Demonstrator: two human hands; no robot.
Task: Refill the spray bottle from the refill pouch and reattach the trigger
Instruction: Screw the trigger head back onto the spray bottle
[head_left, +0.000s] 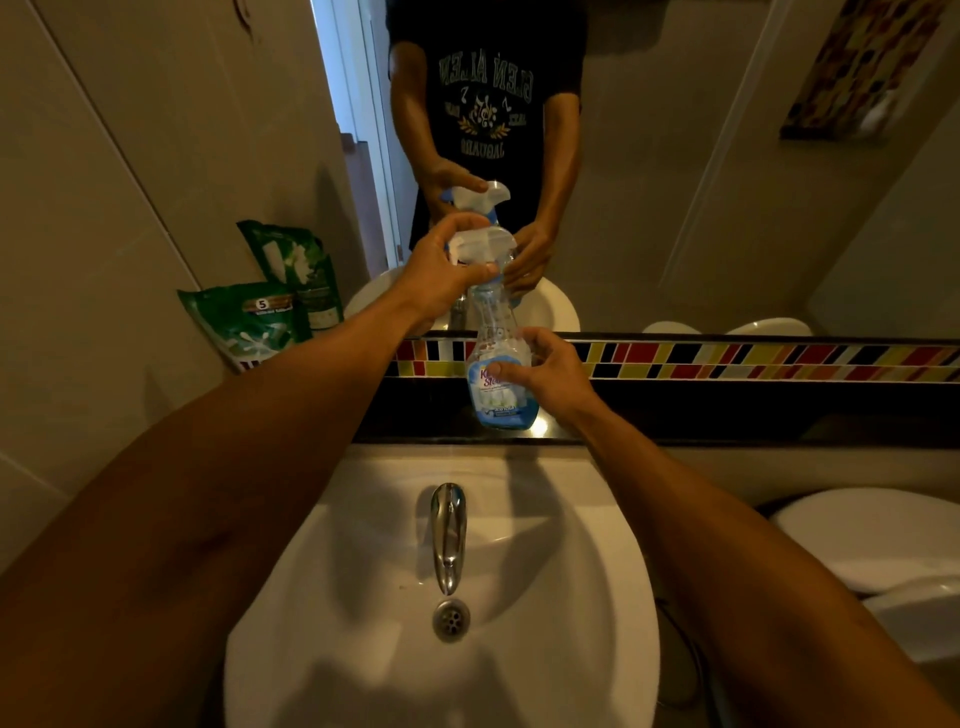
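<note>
A clear spray bottle (493, 358) with a blue label stands upright on the dark ledge (727, 415) behind the sink. Its white trigger head (483, 244) sits on the bottle's neck. My left hand (441, 270) wraps around the trigger head from the left. My right hand (550, 374) grips the bottle's body at the label from the right. The bottle looks nearly empty, with only a little liquid at the bottom. A green refill pouch (249, 325) leans against the wall at the ledge's left end.
A white sink (571, 571) with a chrome tap (448, 535) lies below the ledge. A mirror (675, 182) above reflects the person, the bottle and the pouch. A coloured tile strip (753, 358) runs under it. A white toilet lid (872, 535) sits at right.
</note>
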